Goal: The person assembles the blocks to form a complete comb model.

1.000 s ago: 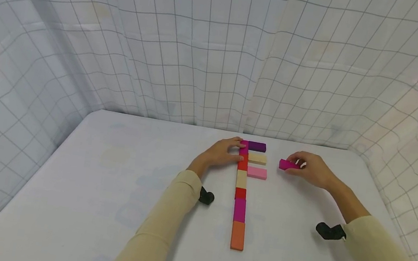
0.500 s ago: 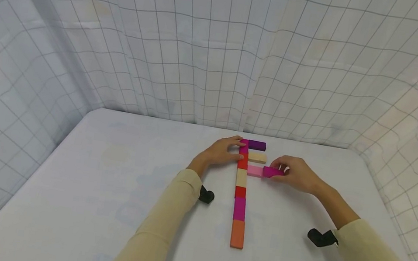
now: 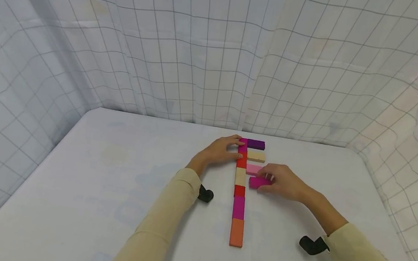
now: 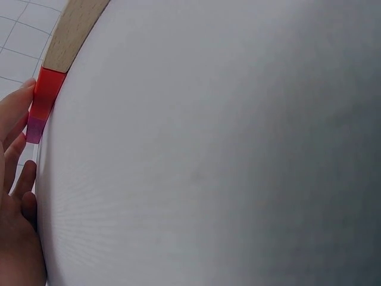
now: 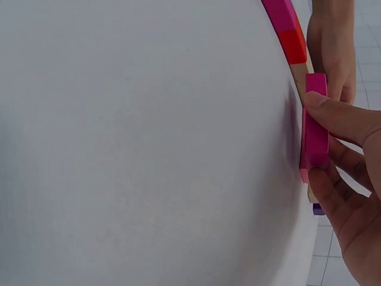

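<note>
My right hand (image 3: pixel 283 182) pinches a magenta block (image 3: pixel 256 182) between thumb and fingers, just in front of a pink block (image 3: pixel 252 169). In the right wrist view, the thumb lies on one face of the block and a finger touches its lower end. My left hand (image 3: pixel 218 150) rests against the far end of a column of blocks, its thumb at a red block (image 3: pixel 242 162) and its fingers at a magenta one. Nearer in the column come a beige block (image 3: pixel 240 177), a short red block (image 3: pixel 239 191), another magenta block (image 3: pixel 239 207) and an orange block (image 3: pixel 237 232).
A dark purple block (image 3: pixel 256 144) and a pale beige block (image 3: pixel 256 156) stick out rightward from the column, behind the pink one. All lie on a white table (image 3: pixel 123 207). Grid-patterned curtains (image 3: pixel 187 57) enclose its back and sides. A dark wrist device (image 3: pixel 312 245) hangs at the right sleeve.
My right hand has carried the magenta block leftward and nearer to me, past the pink block and close to the column. The left hand has stayed at the column's far end.
</note>
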`<state>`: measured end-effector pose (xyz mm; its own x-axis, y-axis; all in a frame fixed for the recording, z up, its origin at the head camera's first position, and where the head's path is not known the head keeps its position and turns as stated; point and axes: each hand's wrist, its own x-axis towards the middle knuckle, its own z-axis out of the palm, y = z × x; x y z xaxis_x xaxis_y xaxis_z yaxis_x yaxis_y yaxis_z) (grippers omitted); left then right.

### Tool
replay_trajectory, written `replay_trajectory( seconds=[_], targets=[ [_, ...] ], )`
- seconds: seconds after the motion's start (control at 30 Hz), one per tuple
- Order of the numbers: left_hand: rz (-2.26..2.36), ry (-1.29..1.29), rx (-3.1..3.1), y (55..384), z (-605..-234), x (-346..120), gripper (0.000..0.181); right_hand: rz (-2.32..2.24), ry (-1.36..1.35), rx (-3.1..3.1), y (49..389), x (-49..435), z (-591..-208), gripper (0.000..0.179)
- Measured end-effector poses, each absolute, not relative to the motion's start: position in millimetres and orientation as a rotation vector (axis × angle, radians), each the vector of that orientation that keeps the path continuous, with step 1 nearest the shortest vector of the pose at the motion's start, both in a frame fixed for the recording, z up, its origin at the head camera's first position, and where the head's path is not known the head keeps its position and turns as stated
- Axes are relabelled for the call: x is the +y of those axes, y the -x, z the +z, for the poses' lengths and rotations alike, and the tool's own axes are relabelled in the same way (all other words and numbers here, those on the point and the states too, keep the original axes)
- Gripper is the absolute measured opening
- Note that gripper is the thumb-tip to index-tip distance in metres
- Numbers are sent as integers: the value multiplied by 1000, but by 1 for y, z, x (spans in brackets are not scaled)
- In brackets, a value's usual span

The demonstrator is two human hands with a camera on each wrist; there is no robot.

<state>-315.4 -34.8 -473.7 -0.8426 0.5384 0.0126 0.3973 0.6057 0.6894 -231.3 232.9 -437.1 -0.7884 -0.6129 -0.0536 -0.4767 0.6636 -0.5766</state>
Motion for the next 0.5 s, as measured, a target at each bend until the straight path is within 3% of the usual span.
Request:
replay_trajectory(
  seconds=[0.5],
  targets=[
    [1072, -797, 2631, 315, -475, -35, 52, -738, 894, 2636, 229, 238, -440, 35]
  ],
)
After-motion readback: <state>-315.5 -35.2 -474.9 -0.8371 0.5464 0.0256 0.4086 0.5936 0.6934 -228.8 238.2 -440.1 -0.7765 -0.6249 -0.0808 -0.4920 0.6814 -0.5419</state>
